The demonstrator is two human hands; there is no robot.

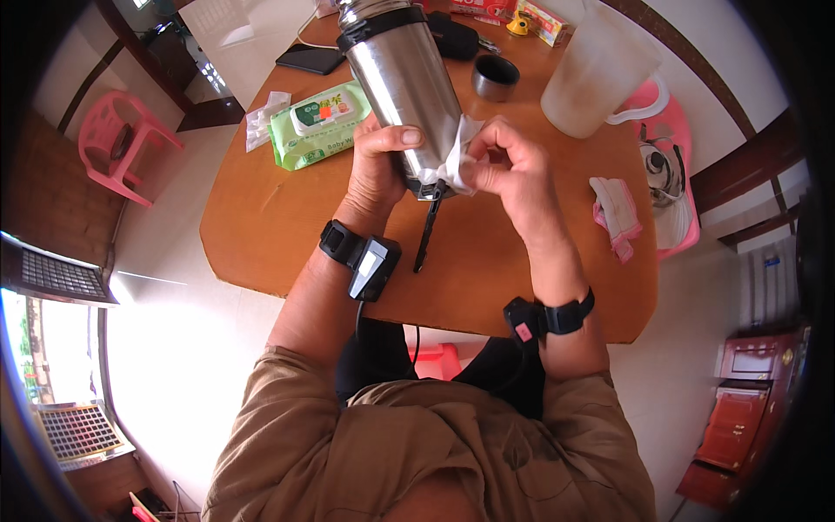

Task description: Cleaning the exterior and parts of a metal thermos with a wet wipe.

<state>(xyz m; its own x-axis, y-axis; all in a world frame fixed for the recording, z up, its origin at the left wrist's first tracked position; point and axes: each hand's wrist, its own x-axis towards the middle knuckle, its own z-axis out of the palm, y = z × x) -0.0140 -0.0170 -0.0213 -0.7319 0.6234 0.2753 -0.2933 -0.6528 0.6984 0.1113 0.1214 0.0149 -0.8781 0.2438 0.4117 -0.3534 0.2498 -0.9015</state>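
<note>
My left hand (381, 160) grips a stainless steel vacuum flask (408, 78) low on its body, the thumb across the front. The flask is tilted over the table, its neck pointing away from me and a black band around its shoulder. A black strap (427, 235) hangs from the fitting near its base. With my right hand (512, 163) I pinch a white wipe (460, 153) against the lower right side, where part of it bunches at the strap fitting. Beyond the hands a small dark cup (495, 78) stands on the table.
On the wooden table (261, 222) lie a green pack of baby wipes (319, 124), a black phone (310, 59), a black case (452, 36) and a folded cloth (615, 215). A frosted plastic jug (597, 72) stands right, near a pink basin (688, 222) holding a kettle (662, 163).
</note>
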